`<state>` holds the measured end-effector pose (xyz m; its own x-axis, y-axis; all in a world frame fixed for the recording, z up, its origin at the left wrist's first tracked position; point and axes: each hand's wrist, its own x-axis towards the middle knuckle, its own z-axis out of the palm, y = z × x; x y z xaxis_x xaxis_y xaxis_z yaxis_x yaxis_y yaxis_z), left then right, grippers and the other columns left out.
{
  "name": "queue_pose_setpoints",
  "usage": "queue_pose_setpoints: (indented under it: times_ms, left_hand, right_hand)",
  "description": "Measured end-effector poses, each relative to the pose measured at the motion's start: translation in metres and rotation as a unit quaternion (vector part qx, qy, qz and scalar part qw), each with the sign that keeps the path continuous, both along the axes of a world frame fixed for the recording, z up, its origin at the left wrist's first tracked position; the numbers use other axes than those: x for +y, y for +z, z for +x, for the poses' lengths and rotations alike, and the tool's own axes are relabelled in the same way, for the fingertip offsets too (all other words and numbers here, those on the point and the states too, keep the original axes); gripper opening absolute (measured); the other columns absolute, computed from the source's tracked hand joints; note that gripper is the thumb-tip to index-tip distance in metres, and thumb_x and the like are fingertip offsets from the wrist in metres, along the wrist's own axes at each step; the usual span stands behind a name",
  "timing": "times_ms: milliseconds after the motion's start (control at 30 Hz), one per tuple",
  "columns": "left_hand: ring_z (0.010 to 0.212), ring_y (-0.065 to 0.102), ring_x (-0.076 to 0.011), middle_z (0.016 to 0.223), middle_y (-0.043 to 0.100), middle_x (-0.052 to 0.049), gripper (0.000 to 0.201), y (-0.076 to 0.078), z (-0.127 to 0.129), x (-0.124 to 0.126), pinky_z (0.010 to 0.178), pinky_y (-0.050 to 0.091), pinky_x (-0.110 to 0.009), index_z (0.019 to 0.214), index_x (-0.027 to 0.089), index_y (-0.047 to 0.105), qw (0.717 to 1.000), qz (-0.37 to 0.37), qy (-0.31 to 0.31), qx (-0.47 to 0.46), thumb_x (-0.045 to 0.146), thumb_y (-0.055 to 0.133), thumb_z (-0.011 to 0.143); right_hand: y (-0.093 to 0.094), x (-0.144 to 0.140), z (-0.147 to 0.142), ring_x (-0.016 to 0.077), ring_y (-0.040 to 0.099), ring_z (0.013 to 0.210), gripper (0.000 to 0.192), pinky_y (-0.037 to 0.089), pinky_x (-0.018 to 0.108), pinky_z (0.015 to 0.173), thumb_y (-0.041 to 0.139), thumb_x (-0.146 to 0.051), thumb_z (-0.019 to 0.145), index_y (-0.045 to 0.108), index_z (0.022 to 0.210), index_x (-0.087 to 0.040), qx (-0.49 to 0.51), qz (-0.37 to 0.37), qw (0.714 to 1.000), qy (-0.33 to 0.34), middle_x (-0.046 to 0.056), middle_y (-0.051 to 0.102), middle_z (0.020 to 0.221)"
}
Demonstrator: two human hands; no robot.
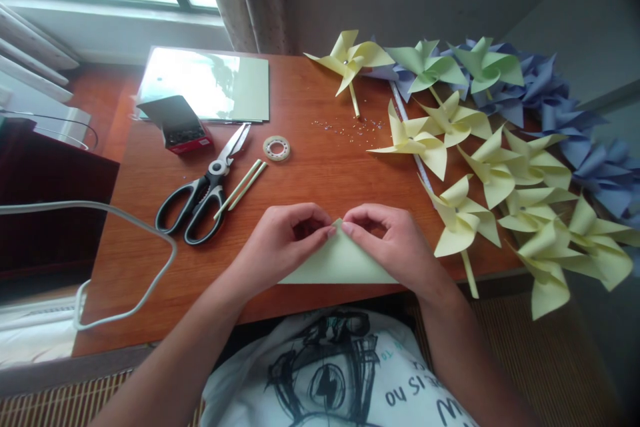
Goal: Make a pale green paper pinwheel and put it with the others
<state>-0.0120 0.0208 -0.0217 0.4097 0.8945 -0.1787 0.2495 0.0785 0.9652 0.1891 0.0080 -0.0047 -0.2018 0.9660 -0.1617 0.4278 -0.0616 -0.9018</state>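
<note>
A pale green sheet of paper (337,265), folded into a triangle, lies at the table's front edge with its peak pointing away from me. My left hand (295,237) pinches the paper just left of the peak, thumb on top. From the other side, my right hand (385,233) grips it close to the same peak, fingers curled. The fingertips of both hands nearly meet there. Left of my hands lie black-handled scissors (213,180), blades apart, and two thin rolled paper sticks (243,187). A roll of clear tape (277,148) sits beyond them.
Yellow pinwheels (457,213), green pinwheels (427,67) and blue pinwheels (607,173) crowd the right side. An open small box (187,137) stands by a glossy packet of paper (210,83) at the back left. Tiny beads (353,133) are scattered mid-table. A white cable (165,260) loops at left.
</note>
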Motion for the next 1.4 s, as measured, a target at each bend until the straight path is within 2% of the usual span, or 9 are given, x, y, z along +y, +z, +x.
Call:
queue_pose_setpoints:
  times_ms: [867, 1400]
  left_hand:
    - [0.061, 0.049, -0.0095, 0.069, 0.063, -0.001, 0.019, 0.0036, 0.0011, 0.0006, 0.053, 0.040, -0.018, 0.082, 0.012, 0.071, 1.000, -0.006, 0.004, 0.000, 0.031, 0.070, 0.088]
    - [0.059, 0.048, -0.0090, 0.068, 0.065, 0.000, 0.020, 0.0037, 0.0008, 0.0012, 0.053, 0.040, -0.018, 0.083, 0.013, 0.073, 0.999, 0.022, -0.009, 0.033, 0.030, 0.067, 0.090]
  right_hand:
    - [-0.0010, -0.0005, 0.0010, 0.0175, 0.069, 0.083, 0.011, 0.052, 0.026, 0.072, 0.065, -0.027, 0.093, 0.073, 0.088, -0.021, -0.008, 0.019, 1.000, 0.013, 0.002, 0.076, 0.089]
    - [-0.0021, 0.0005, 0.0022, 0.0164, 0.068, 0.080, 0.010, 0.051, 0.025, 0.069, 0.065, -0.025, 0.092, 0.071, 0.086, -0.022, -0.027, 0.037, 0.999, 0.025, 0.001, 0.075, 0.087]
